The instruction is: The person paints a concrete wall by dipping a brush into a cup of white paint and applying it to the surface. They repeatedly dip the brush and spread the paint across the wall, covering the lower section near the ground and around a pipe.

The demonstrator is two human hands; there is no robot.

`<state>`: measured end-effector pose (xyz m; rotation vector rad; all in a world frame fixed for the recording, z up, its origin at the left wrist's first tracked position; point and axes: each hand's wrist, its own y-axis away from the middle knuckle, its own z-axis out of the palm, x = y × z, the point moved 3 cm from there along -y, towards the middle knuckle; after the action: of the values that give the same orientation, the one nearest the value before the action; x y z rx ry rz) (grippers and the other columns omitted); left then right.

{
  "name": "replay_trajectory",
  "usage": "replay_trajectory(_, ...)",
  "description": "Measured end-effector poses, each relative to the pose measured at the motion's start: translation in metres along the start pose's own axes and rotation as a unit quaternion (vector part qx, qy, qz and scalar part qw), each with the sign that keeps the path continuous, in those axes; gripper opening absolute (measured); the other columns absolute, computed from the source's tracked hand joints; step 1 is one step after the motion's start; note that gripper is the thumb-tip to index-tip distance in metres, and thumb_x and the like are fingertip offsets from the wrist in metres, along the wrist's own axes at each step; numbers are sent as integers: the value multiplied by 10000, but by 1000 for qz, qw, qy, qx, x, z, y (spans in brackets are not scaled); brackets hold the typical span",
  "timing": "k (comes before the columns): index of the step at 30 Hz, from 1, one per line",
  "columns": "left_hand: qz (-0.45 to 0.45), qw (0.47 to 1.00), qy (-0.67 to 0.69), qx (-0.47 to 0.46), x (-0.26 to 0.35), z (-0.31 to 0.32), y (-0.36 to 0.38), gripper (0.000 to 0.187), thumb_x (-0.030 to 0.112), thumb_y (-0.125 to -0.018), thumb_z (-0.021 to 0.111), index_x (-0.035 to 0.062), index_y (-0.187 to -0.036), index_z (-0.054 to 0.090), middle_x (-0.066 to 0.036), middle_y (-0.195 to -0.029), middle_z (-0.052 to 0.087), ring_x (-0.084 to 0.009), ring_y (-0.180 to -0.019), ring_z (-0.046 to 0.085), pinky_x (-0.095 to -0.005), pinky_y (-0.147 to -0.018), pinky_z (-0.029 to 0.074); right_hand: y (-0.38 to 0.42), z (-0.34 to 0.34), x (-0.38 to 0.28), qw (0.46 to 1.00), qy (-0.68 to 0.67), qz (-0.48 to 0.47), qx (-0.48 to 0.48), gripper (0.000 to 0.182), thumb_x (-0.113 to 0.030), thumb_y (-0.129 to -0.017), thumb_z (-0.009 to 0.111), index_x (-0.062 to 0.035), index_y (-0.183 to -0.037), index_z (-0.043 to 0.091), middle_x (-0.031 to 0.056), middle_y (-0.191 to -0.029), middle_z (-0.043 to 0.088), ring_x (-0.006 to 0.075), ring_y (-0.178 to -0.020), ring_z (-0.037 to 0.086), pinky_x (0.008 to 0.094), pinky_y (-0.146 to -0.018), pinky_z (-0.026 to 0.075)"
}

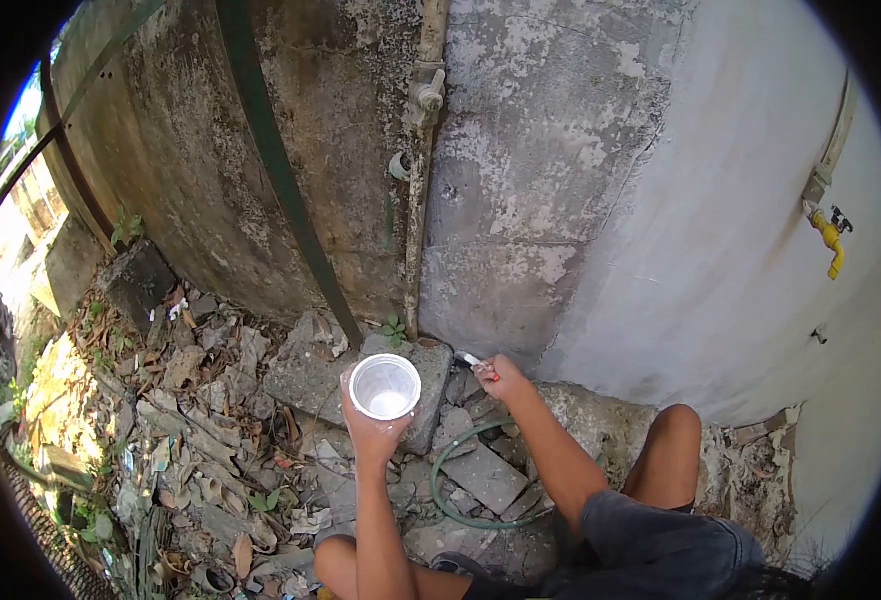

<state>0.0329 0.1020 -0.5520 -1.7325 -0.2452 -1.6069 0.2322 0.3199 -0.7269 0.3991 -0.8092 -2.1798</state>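
Note:
My left hand (pixel 368 432) is wrapped round a white plastic tub (pixel 387 388), held upright with its open top towards me and white paint inside. Closed round a small paintbrush (pixel 472 361), my right hand (pixel 501 377) is low at the foot of the wall. The brush's tip points left, close to the wall's base, and a bit of red shows at my fingers. Ahead, the wall (pixel 520 200) is grey and blotchy, while its right part (pixel 700 260) has a smooth pale coat. White specks mark my fingers.
A vertical pipe (pixel 413 230) with a valve runs down the wall, beside a slanting green metal strip (pixel 285 160). On the right is a yellow tap (pixel 828 243). A green hose (pixel 442 490) curls over broken concrete, and dry leaves and rubble (pixel 195 430) cover the left ground.

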Motion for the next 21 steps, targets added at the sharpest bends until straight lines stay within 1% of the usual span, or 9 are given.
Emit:
replay_trajectory(3,-11,1000,4,1,-1,2,-2,878,93,-488,842,17,-1248,408,-114,-1149,548,-242,-1074,552,-359,-956,416,32,8,21,993,113,-42,16,164,3,-829,316,122,-896,406,68,-682,401,75,-422,304,180,-296,254)
replay_trajectory(5,-4,1000,5,0,1,2,-3,875,102,-489,843,18,-1245,411,-113,-1141,550,-243,-1069,555,-359,-954,418,35,13,24,993,109,-6,40,88,23,-826,283,48,-836,366,68,-672,391,70,-431,301,181,-305,248)
replay_trajectory(6,-1,1000,5,0,2,2,-2,873,107,-489,844,18,-1243,413,-112,-1138,552,-244,-1067,556,-358,-953,419,33,12,23,993,107,13,53,84,32,-825,267,11,-806,346,69,-667,386,68,-436,300,182,-310,245)
replay_trajectory(7,3,1000,2,2,1,1,-1,871,108,-488,845,19,-1240,414,-111,-1134,553,-243,-1064,557,-358,-951,420,24,9,16,994,99,-4,47,90,23,-827,281,52,-847,364,70,-671,392,68,-429,298,179,-305,248)
replay_trajectory(9,11,1000,-3,6,1,0,-1,867,110,-486,847,20,-1234,418,-109,-1127,555,-242,-1058,559,-357,-948,422,7,8,5,995,82,-36,36,184,5,-830,311,133,-929,400,71,-679,403,68,-415,294,173,-296,255)
replay_trajectory(12,0,1000,15,2,1,1,-4,860,109,-487,847,20,-1229,421,-108,-1122,557,-240,-1057,560,-356,-947,423,40,19,20,991,132,-28,0,103,24,-839,262,41,-874,357,79,-687,406,64,-432,323,183,-304,259)
replay_trajectory(15,-10,1000,17,1,3,1,-5,860,112,-488,848,21,-1228,419,-106,-1124,555,-238,-1063,556,-355,-950,419,50,20,28,987,155,-36,36,149,21,-844,260,71,-918,379,75,-693,416,60,-426,334,177,-299,260)
replay_trajectory(18,-5,1000,13,4,5,-2,-3,861,101,-485,846,23,-1227,417,-103,-1126,553,-233,-1067,553,-353,-954,416,23,14,3,993,100,-44,35,154,-3,-856,339,113,-942,392,71,-681,417,67,-407,313,182,-294,264)
replay_trajectory(21,-8,1000,19,11,0,-5,-3,858,97,-486,845,26,-1225,416,-99,-1126,553,-230,-1068,553,-349,-953,416,68,33,23,986,148,-76,-32,147,10,-853,338,108,-947,396,65,-685,426,64,-408,318,178,-291,257)
